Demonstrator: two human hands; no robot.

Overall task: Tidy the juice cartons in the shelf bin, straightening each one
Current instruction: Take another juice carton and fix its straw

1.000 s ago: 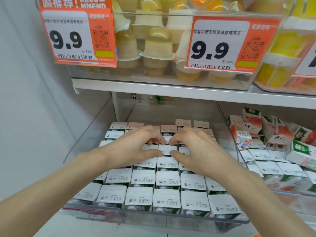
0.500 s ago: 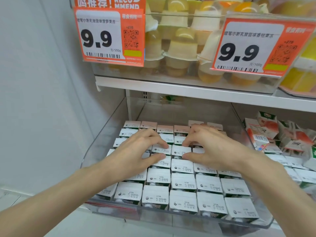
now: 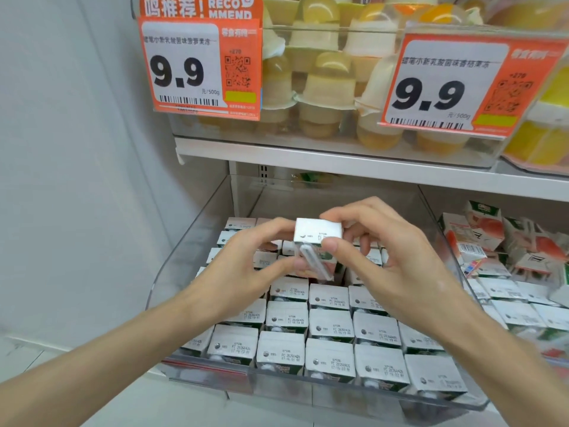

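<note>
Our left hand (image 3: pixel 246 269) curls fingers and thumb round the left side of one juice carton (image 3: pixel 317 232), which we hold above the rows. Its white top faces us, and a wrapped straw lies on its front. Our right hand (image 3: pixel 403 260) pinches the carton's right side, thumb on the near corner and fingers behind. Below, the other cartons (image 3: pixel 331 326) stand upright in neat rows inside the clear shelf bin (image 3: pixel 181 266). Further right, the neighbouring cartons (image 3: pixel 489 238) lie tumbled at angles.
</note>
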